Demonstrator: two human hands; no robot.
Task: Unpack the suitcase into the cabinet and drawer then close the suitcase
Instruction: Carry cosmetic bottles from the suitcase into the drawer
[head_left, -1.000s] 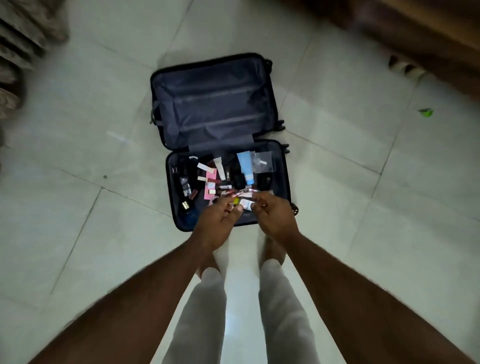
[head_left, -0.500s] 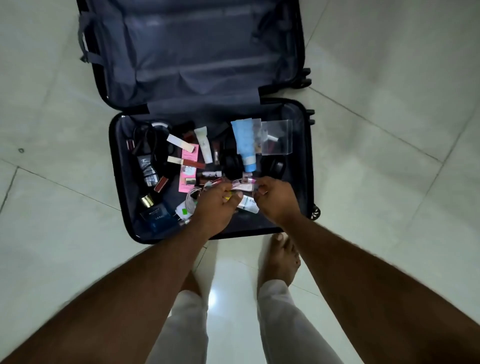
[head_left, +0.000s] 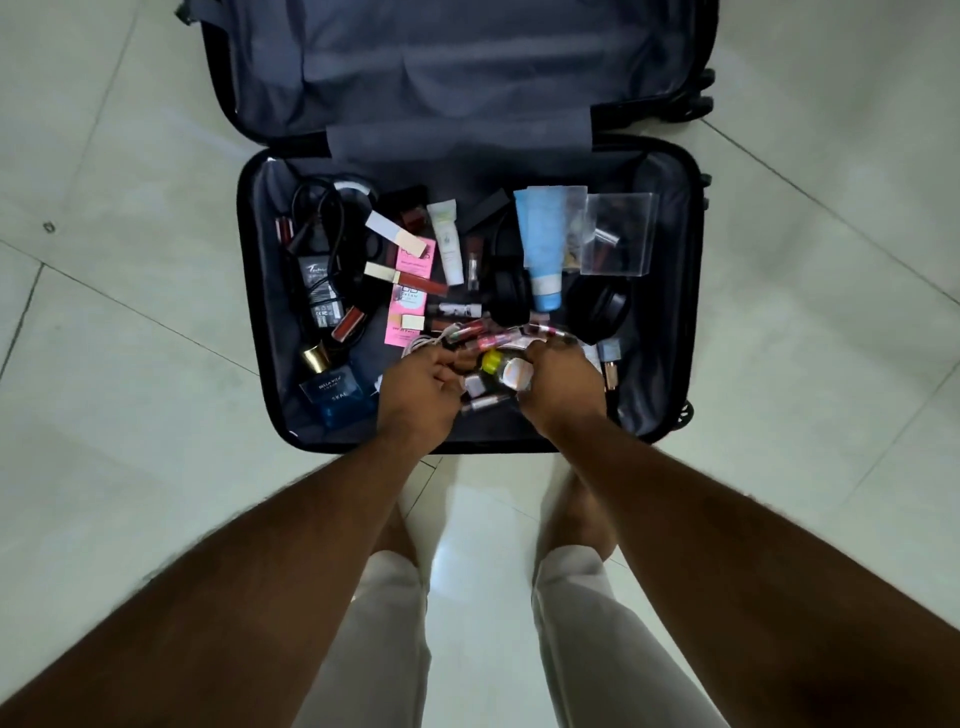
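Two pale trouser legs (head_left: 379, 644) and bare feet stand on the tiled floor (head_left: 104, 467). Just beyond them the suitcase (head_left: 254, 291) lies open on the floor. Over its near half, the left hand (head_left: 418, 392) and the right hand (head_left: 563, 387) curl their fingers round a bundle of small cosmetic tubes (head_left: 493, 343), held between them. Farther in lie a blue perfume bottle (head_left: 337, 397), a black charger (head_left: 319, 293), a blue tube (head_left: 543, 244) and a clear bag (head_left: 618, 234). The lid half (head_left: 467, 67) lies beyond.
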